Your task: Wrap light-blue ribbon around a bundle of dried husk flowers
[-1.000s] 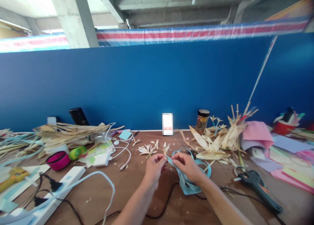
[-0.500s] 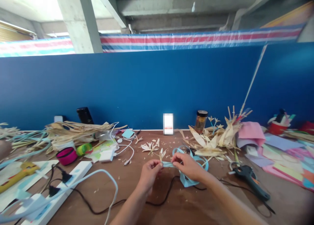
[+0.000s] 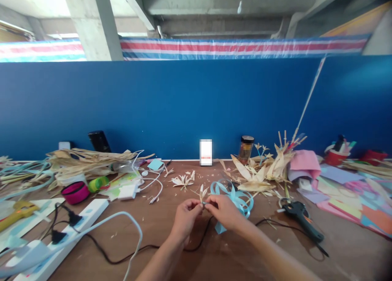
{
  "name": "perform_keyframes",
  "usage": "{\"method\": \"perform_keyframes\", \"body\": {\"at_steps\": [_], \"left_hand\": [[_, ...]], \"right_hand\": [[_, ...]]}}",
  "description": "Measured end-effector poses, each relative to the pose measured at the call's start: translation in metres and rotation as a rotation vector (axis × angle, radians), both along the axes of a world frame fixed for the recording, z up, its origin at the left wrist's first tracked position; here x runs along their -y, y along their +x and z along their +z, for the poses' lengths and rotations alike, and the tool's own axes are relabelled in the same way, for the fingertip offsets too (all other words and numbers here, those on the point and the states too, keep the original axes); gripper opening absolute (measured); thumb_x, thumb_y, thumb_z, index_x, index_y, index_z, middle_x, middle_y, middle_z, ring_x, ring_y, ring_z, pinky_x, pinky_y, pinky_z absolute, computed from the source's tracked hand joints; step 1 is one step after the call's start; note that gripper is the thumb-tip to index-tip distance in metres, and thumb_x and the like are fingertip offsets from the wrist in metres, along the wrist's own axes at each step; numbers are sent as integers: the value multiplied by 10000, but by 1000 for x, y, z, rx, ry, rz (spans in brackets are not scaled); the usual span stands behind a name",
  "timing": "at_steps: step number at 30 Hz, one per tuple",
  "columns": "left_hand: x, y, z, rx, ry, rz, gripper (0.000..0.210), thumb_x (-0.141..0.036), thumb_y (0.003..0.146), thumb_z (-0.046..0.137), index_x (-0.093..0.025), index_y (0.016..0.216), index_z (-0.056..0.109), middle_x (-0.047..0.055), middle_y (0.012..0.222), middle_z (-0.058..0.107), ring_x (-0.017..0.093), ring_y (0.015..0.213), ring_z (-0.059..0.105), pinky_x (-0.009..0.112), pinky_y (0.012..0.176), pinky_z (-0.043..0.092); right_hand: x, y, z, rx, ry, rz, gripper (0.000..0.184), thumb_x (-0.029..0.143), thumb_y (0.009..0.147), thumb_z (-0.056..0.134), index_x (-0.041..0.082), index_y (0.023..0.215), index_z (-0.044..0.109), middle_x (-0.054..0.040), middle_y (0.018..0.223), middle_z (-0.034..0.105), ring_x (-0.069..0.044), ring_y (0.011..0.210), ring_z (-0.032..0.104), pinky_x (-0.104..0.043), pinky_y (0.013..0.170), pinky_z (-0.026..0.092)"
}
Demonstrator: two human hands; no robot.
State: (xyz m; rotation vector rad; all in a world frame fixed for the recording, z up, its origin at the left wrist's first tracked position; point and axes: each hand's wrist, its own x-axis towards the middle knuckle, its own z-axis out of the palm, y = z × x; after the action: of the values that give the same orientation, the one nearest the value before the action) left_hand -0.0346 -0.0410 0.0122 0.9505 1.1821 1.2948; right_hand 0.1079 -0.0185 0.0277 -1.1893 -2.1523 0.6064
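Note:
A small pale flower of dried husk (image 3: 202, 192) stands upright between my fingertips, its petals pointing up. My left hand (image 3: 187, 216) pinches its base. My right hand (image 3: 223, 210) is closed against the same spot, finger and thumb on the light blue ribbon (image 3: 241, 200) at the flower's base. The rest of the ribbon lies in loose loops just behind and right of my right hand. The short stretch between my fingertips is mostly hidden. Beyond my hands, another husk flower (image 3: 183, 181) lies on the brown table (image 3: 245, 256).
A dark glue gun (image 3: 303, 220) lies at right, its black cord running under my wrists. Husk leaves (image 3: 266, 172) and coloured paper (image 3: 346, 207) lie behind it. At left are a white power strip (image 3: 70, 236), a yellow glue gun (image 3: 20, 215) and a pink tape roll (image 3: 75, 192).
My right hand has moved left to meet my left hand, and the ribbon stretch between them has shortened. The camera view has shifted slightly.

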Motion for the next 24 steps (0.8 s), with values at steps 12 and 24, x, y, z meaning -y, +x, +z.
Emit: {"method": "perform_keyframes", "body": {"at_steps": [12, 24], "left_hand": [[-13, -4, 13, -60, 9, -29, 218, -313, 549, 693, -128, 645, 630, -29, 510, 537, 68, 459, 454, 185, 482, 375], [-19, -45, 21, -38, -25, 141, 265, -307, 539, 710, -121, 700, 611, -37, 538, 552, 64, 493, 486, 188, 522, 407]], "right_hand": [[-8, 32, -2, 91, -55, -83, 161, 174, 717, 465, 190, 668, 617, 15, 565, 575, -121, 543, 484, -209, 494, 275], [-20, 101, 29, 324, 4, -223, 265, 73, 637, 430, 201, 720, 647, -30, 705, 650, -158, 651, 549, -224, 574, 319]]}}
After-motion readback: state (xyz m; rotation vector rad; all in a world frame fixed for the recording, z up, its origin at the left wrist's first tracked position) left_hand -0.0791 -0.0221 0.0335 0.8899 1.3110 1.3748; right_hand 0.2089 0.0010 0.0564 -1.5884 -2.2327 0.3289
